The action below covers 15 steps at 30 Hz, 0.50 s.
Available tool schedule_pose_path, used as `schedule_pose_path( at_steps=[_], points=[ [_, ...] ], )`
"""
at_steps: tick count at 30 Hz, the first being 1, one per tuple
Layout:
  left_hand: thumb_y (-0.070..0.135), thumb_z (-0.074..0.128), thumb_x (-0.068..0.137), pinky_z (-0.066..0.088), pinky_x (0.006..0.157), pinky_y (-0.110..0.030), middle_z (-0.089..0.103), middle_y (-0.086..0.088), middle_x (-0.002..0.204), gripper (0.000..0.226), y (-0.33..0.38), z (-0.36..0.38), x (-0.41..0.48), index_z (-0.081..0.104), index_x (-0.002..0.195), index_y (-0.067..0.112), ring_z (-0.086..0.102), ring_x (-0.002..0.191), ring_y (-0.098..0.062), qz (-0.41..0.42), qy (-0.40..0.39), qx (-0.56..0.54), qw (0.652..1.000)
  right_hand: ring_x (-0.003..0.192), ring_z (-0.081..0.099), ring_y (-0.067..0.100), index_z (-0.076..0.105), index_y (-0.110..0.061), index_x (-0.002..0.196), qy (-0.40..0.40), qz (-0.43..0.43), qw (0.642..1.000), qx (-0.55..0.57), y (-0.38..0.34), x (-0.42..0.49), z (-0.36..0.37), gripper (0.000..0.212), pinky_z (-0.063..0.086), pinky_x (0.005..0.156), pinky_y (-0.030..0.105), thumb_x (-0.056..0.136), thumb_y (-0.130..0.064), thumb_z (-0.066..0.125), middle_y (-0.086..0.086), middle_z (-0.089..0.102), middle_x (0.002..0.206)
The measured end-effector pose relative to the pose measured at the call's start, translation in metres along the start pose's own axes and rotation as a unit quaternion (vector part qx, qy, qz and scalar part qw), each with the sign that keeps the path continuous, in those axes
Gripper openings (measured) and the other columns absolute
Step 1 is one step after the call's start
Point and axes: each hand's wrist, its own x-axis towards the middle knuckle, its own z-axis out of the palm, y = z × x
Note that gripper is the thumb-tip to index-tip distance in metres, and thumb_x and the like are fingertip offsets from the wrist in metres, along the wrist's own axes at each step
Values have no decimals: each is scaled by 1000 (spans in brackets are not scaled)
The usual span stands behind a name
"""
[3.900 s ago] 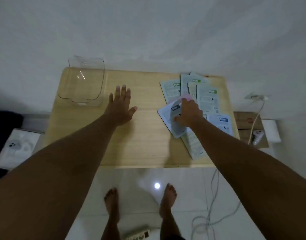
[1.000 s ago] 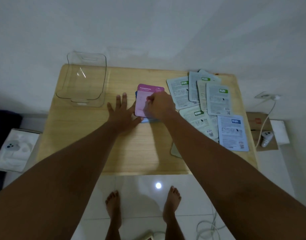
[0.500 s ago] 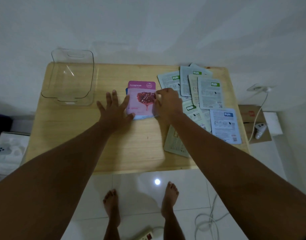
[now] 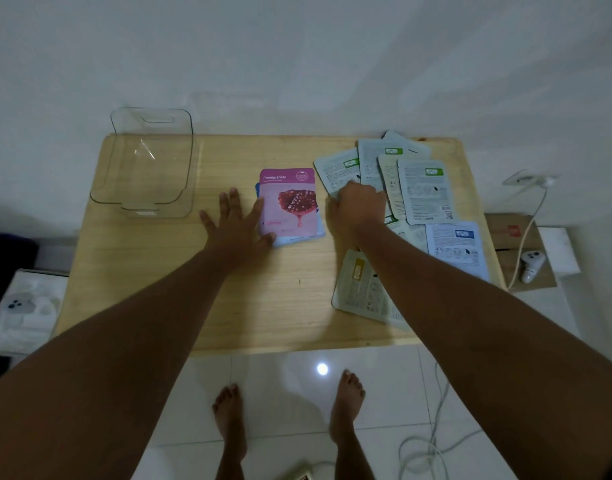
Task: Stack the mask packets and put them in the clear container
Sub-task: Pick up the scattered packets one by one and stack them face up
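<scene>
A pink pomegranate mask packet [image 4: 290,202] lies on top of a blue packet [image 4: 297,238] in the middle of the wooden table [image 4: 263,299]. My left hand [image 4: 233,226] rests flat with fingers spread against the left edge of this small stack. My right hand [image 4: 354,209] sits on the lower corner of a grey-green packet [image 4: 337,168] at the left of the spread-out packets [image 4: 422,192]; its fingertips are hidden. The clear container [image 4: 148,164] stands empty at the table's far left corner.
Another packet [image 4: 358,289] lies near the front edge under my right forearm, and a blue one [image 4: 457,247] at the right edge. Right of the table are a cardboard box [image 4: 515,244], a white controller [image 4: 531,265] and a cable [image 4: 529,223]. My bare feet stand on tiles.
My right hand let go of the pink packet on the stack and moved right onto the spread packets. My left hand stays beside the stack.
</scene>
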Motion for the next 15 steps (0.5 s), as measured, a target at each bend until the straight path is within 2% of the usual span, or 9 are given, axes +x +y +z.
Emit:
schedule_pose_path(
  at_steps=[3, 6, 10, 13, 15],
  points=[
    [66, 40, 90, -2, 110, -73, -15, -20, 163, 83, -1, -2, -2, 3, 156, 32, -18, 150, -40, 5, -1, -5, 1000, 71, 64, 23, 62, -16, 79, 24, -14, 1000, 12, -5, -4, 2, 38, 46, 89, 44, 95, -41, 37, 1, 61, 71],
    [65, 39, 91, -2, 110, -73, -15, -13, 165, 84, -1, -4, -1, 2, 157, 29, -19, 150, -39, 22, 2, 9, 1000, 66, 63, 22, 60, -17, 87, 75, -14, 995, 68, -6, -1, -6, 31, 49, 82, 42, 93, -40, 41, 0, 66, 73],
    [61, 38, 93, 2, 111, -73, -8, -4, 167, 83, 2, -6, -1, 0, 157, 23, -14, 151, -37, 43, -9, 24, 999, 69, 64, 30, 56, -7, 97, 116, 7, 966, 231, -9, 5, -32, 23, 53, 62, 40, 99, -26, 43, 12, 67, 79],
    [58, 37, 95, 0, 113, -71, -7, -2, 167, 82, 5, -7, -2, -2, 157, 23, -13, 151, -37, 31, -24, 8, 999, 60, 58, 19, 57, -3, 93, 184, 12, 928, 325, -15, 4, -49, 17, 44, 53, 29, 97, -18, 50, 9, 64, 75],
    [58, 39, 94, 0, 113, -71, -6, -2, 167, 82, 6, -6, -3, -1, 157, 24, -12, 152, -36, 29, -23, 3, 999, 54, 49, 6, 58, -2, 89, 197, 43, 896, 395, -24, 1, -51, 15, 35, 47, 14, 95, -15, 53, 2, 59, 72]
  ],
)
